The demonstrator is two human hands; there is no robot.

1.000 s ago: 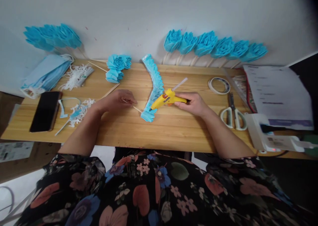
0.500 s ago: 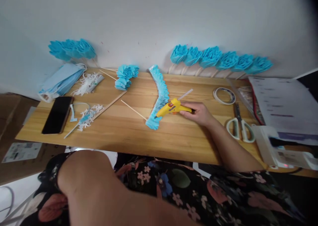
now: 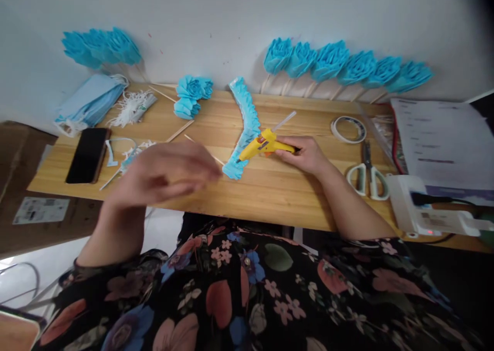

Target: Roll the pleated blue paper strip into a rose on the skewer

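A yellow hot glue gun with a clear glue stick at its back is gripped by my right hand. Its nozzle points at the lower end of a pleated blue fabric strip lying on the table. Under that end rests the tip of a thin wooden stick. Smeared by motion, my left hand hangs above the table left of the strip, and its finger state is unclear. Beneath it, a pile of white scraps is partly covered.
Blue fabric flowers on sticks lean on the wall at right and left; small flowers lie mid-table. Around sit blue masks, a phone, tape, scissors and a power strip.
My left hand has swung down from close to the camera to above the table. The view has tilted slightly downward. My right hand still holds the glue gun at the strip's lower end.
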